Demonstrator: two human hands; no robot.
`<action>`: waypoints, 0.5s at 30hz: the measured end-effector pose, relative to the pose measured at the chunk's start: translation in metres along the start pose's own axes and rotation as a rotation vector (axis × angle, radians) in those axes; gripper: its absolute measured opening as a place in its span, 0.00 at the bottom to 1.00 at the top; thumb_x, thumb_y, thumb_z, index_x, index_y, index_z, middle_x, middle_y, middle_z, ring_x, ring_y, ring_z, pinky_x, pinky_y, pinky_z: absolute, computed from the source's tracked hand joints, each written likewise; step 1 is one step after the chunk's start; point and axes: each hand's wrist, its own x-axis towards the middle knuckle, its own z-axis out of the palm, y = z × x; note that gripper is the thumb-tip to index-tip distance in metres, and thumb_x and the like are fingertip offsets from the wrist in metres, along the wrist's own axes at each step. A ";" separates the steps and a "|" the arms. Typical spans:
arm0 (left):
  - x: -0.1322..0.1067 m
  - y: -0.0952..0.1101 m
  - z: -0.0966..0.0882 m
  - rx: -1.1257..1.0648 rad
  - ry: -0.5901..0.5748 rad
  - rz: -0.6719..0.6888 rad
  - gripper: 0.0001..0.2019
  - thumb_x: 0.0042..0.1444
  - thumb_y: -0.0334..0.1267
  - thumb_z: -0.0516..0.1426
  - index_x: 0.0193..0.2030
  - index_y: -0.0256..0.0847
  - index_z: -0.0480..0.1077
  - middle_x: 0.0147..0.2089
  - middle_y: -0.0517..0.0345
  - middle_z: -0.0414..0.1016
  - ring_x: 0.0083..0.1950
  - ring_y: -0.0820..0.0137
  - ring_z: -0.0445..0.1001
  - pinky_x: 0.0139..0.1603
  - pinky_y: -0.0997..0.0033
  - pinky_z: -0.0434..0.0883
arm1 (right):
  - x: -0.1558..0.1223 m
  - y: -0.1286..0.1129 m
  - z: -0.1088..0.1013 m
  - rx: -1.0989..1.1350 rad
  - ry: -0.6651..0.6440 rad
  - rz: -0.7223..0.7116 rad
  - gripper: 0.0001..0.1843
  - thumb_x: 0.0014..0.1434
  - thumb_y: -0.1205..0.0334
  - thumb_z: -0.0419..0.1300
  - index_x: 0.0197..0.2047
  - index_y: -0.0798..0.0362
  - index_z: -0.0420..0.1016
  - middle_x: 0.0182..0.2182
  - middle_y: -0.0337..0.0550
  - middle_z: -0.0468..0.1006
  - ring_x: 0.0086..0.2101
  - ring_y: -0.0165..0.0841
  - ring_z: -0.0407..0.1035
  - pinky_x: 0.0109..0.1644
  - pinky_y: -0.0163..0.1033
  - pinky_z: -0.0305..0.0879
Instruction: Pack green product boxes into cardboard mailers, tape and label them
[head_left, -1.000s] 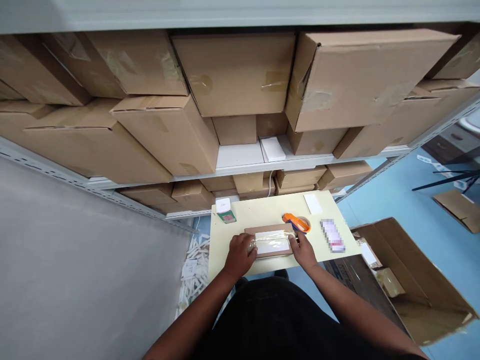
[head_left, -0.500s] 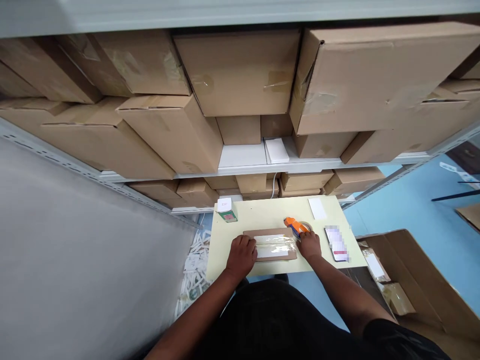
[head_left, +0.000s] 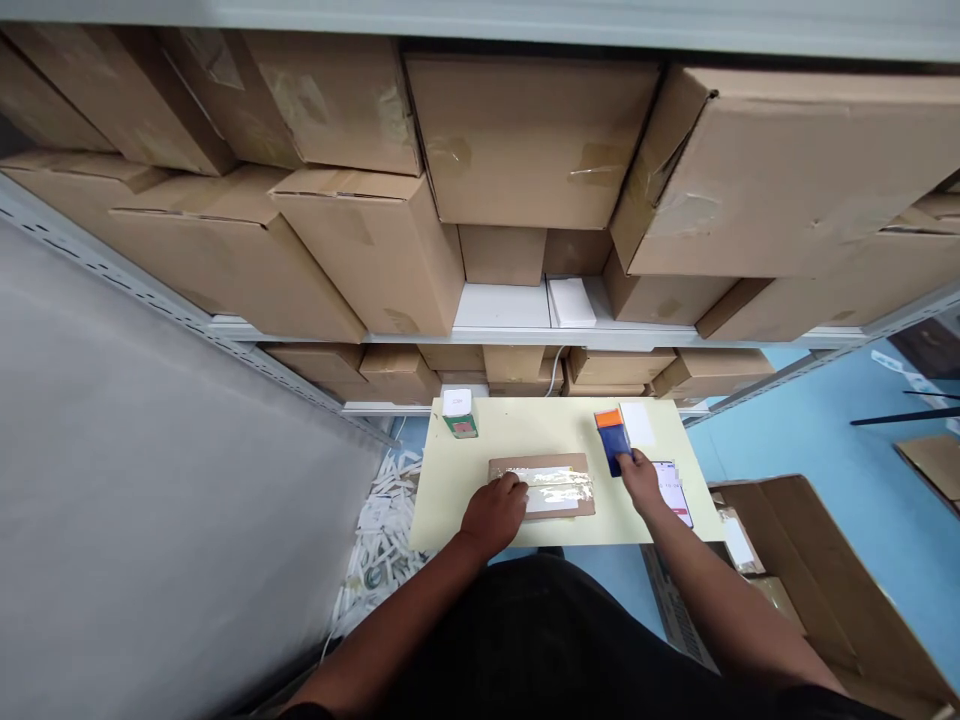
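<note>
A flat brown cardboard parcel [head_left: 570, 465] with a white label and clear tape across it lies on the pale yellow table [head_left: 525, 430]. My left hand [head_left: 495, 512] rests on the parcel's left end, fingers curled down onto it. My right hand [head_left: 641, 478] is closed on an orange and blue tape dispenser [head_left: 612, 436], which stands just right of the parcel. A phone [head_left: 673, 490] lies under and beside my right wrist.
A small white and green box [head_left: 458, 412] sits at the table's back left, a white card [head_left: 637, 422] at the back right. Shelves of cardboard boxes [head_left: 525, 140] rise behind. An open carton [head_left: 817, 590] stands on the blue floor at right; white scraps [head_left: 382, 520] litter the floor at left.
My right hand has moved the tape dispenser away from the parcel's right end, toward the back right of the table. My left hand has slid slightly right along the parcel.
</note>
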 end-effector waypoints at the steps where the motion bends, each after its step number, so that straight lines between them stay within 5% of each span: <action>1: 0.000 -0.001 0.001 -0.030 0.016 -0.001 0.11 0.69 0.39 0.51 0.51 0.42 0.72 0.50 0.51 0.73 0.46 0.61 0.74 0.44 0.61 0.72 | -0.004 -0.007 -0.010 0.139 0.051 0.013 0.20 0.60 0.43 0.55 0.36 0.52 0.74 0.27 0.40 0.78 0.31 0.37 0.71 0.34 0.37 0.65; 3: 0.000 0.000 0.002 -0.076 0.036 -0.011 0.12 0.70 0.42 0.52 0.53 0.43 0.72 0.51 0.50 0.73 0.48 0.61 0.75 0.46 0.61 0.73 | -0.017 -0.024 -0.027 0.441 0.093 0.033 0.22 0.57 0.39 0.59 0.33 0.51 0.73 0.27 0.39 0.77 0.30 0.37 0.70 0.34 0.38 0.66; 6: 0.000 0.003 -0.001 -0.140 0.018 -0.071 0.12 0.68 0.41 0.54 0.54 0.44 0.72 0.51 0.51 0.74 0.48 0.61 0.75 0.47 0.62 0.72 | -0.042 -0.057 -0.038 0.650 -0.072 0.016 0.27 0.57 0.33 0.60 0.35 0.51 0.75 0.28 0.40 0.79 0.29 0.37 0.71 0.33 0.39 0.68; 10: 0.005 0.008 -0.015 -0.318 -0.003 -0.207 0.10 0.66 0.41 0.54 0.46 0.44 0.75 0.49 0.51 0.75 0.48 0.62 0.76 0.48 0.63 0.72 | -0.074 -0.092 -0.026 0.576 -0.375 -0.049 0.29 0.55 0.30 0.63 0.27 0.51 0.72 0.22 0.39 0.73 0.24 0.34 0.65 0.29 0.38 0.63; 15: 0.014 0.002 -0.032 -0.953 0.023 -0.585 0.24 0.70 0.51 0.45 0.41 0.41 0.78 0.42 0.49 0.81 0.46 0.61 0.78 0.47 0.63 0.72 | -0.087 -0.109 0.003 0.326 -0.498 -0.245 0.33 0.54 0.30 0.64 0.20 0.52 0.65 0.18 0.34 0.62 0.23 0.28 0.55 0.27 0.35 0.52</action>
